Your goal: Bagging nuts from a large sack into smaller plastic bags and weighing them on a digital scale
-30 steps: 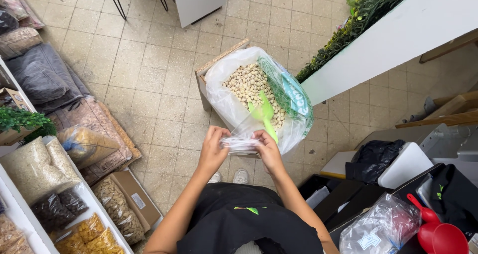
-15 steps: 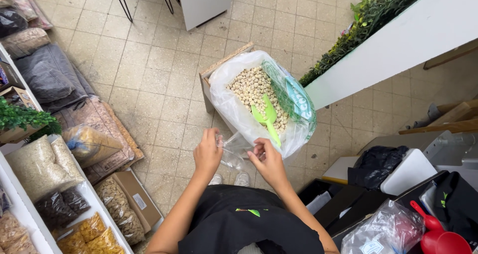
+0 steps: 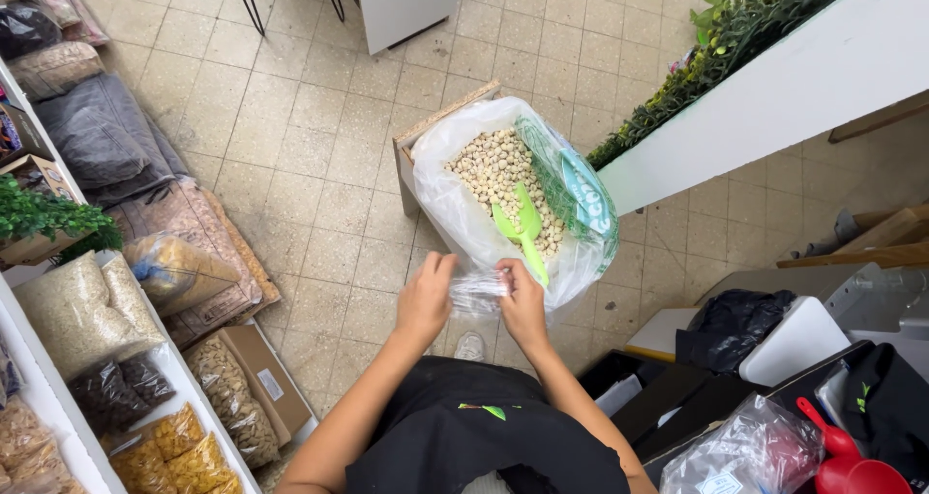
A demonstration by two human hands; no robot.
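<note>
My left hand (image 3: 426,296) and my right hand (image 3: 523,305) both grip a small clear plastic bag (image 3: 477,291), stretched between them at waist height. Just beyond the hands stands a large clear sack of pale round nuts (image 3: 498,170) set in a cardboard box (image 3: 411,141) on the tiled floor. A bright green plastic scoop (image 3: 523,228) lies in the nuts, handle toward me. I wear a black apron (image 3: 484,436).
Bags of grains and dried goods (image 3: 77,310) line the left side. A white planter with green plants (image 3: 774,78) runs along the right. A black bag (image 3: 731,325), a clear bag (image 3: 745,450) and a red scoop (image 3: 842,460) sit at lower right.
My hands spread apart with the small bag half a second ago, then came back together holding it in front of the sack.
</note>
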